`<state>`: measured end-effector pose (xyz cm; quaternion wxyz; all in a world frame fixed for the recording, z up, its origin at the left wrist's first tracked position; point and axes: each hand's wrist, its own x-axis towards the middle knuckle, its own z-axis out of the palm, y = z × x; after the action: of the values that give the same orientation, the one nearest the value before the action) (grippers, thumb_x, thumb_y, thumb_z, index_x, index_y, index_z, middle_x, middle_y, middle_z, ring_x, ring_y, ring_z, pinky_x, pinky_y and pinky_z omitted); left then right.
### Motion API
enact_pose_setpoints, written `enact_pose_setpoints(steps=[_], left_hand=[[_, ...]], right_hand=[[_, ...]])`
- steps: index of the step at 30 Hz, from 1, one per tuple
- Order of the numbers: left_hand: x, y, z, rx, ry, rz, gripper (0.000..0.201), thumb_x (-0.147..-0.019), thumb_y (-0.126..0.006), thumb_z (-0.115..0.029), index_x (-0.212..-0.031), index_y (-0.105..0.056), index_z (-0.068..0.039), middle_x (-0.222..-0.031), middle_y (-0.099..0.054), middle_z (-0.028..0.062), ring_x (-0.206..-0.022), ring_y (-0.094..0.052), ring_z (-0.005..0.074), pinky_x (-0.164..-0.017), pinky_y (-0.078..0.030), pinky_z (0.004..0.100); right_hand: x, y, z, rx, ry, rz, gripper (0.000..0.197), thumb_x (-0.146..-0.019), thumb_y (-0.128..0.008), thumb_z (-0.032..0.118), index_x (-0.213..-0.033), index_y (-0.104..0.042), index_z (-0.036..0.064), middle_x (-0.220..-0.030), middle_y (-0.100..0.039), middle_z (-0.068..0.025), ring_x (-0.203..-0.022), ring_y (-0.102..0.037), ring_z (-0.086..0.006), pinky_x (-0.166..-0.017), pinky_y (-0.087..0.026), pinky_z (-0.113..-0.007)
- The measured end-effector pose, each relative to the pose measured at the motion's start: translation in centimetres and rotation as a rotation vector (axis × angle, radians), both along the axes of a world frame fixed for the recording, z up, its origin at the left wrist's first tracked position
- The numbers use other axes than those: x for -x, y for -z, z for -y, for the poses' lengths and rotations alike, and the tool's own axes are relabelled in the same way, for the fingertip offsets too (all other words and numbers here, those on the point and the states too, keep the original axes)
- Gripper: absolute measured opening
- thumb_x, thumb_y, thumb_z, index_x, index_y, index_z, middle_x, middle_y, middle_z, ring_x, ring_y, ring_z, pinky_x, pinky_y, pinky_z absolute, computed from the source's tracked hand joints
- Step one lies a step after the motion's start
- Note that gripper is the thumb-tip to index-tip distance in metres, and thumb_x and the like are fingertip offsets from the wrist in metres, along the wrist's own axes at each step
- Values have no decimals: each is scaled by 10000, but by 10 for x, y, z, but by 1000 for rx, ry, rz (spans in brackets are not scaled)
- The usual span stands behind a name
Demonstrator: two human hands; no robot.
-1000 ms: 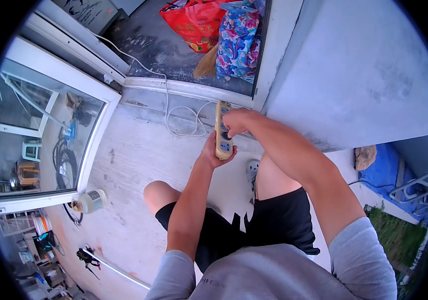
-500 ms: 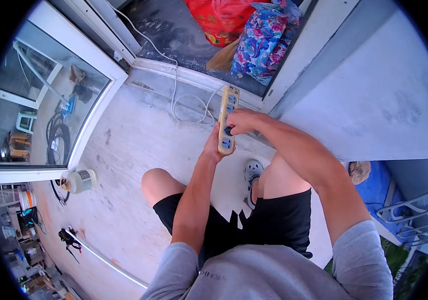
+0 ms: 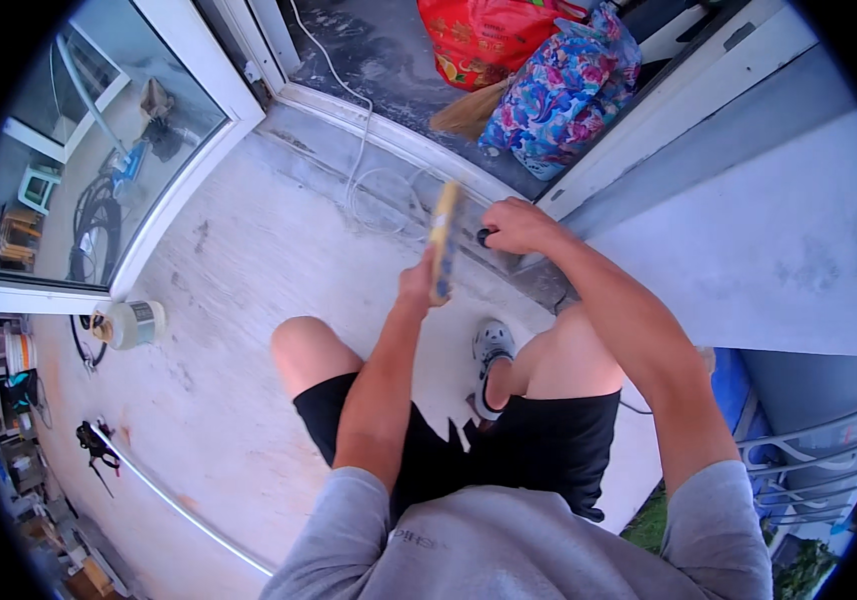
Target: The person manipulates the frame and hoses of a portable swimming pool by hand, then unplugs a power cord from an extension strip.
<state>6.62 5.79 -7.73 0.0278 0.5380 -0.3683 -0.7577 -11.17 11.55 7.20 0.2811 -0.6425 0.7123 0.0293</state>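
Note:
My left hand (image 3: pixel 417 280) is closed round the lower end of a yellowish power strip (image 3: pixel 443 228), which is tilted edge-on and smeared by motion. To its right, my right hand (image 3: pixel 521 226) grips a black plug (image 3: pixel 486 238) between its fingers, apart from the strip. Pale loops of white cord (image 3: pixel 374 200) lie on the floor beyond the strip and run toward the doorway. Where the plug's own cable goes is hidden behind my right hand and arm.
An opened glass door (image 3: pixel 139 250) stands on the left, near a translucent jug (image 3: pixel 134 325). Beyond the door sill (image 3: pixel 389 135) are a red bag (image 3: pixel 494 40), a flowered bag (image 3: pixel 569 95) and a broom (image 3: pixel 469 112). A white wall (image 3: pixel 739 230) rises on the right.
The black plug has come out of the power strip in my right hand, which moved right. My left hand has turned the strip onto its edge. The view has shifted slightly.

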Motion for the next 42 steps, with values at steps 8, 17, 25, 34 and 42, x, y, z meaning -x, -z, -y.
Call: enact_pose_setpoints(steps=[8, 17, 25, 34, 42], left_hand=[[2, -3, 3, -292, -161, -504, 578, -842, -347, -619, -1137, -463, -135, -866, -537, 65, -706, -566, 226, -591, -509, 380], [49, 12, -24, -354, -243, -696, 576, -863, -290, -610, -1092, -476, -116, -867, -531, 67, -733, -565, 231, -607, -499, 377], [146, 25, 3, -284, -222, -870, 599, -882, -307, -570, -1242, -400, -100, -1062, -544, 86, -939, -563, 220, -778, -476, 382], [163, 60, -13, -389, -214, -730, 606, -885, -327, -555, -1255, -407, -82, -1153, -532, 87, -1042, -532, 214, -849, -448, 362], [205, 80, -10, -513, -106, -510, 675, -804, -450, -624, -1131, -503, -36, -961, -608, 109, -839, -603, 223, -712, -498, 354]], right_hand=[[-19, -18, 7, 7, 292, -198, 234, -755, -558, 143, -959, -637, 60, -1005, -614, -155, -970, -583, -288, -815, -466, -387], [14, 2, 6, -165, 604, -201, 282, -758, -549, 133, -1019, -623, 59, -1069, -609, -126, -1006, -582, -262, -809, -475, -387], [23, 10, 10, -190, 598, -204, 268, -770, -544, 140, -1018, -604, 59, -1065, -603, -133, -995, -581, -283, -821, -469, -395], [34, 18, 13, -299, 573, -255, 248, -811, -498, 151, -1014, -626, 87, -1050, -621, -98, -980, -596, -253, -789, -479, -387], [36, 29, 13, -260, 624, -198, 261, -780, -533, 188, -993, -612, 59, -1019, -617, -136, -967, -589, -295, -822, -463, -425]])
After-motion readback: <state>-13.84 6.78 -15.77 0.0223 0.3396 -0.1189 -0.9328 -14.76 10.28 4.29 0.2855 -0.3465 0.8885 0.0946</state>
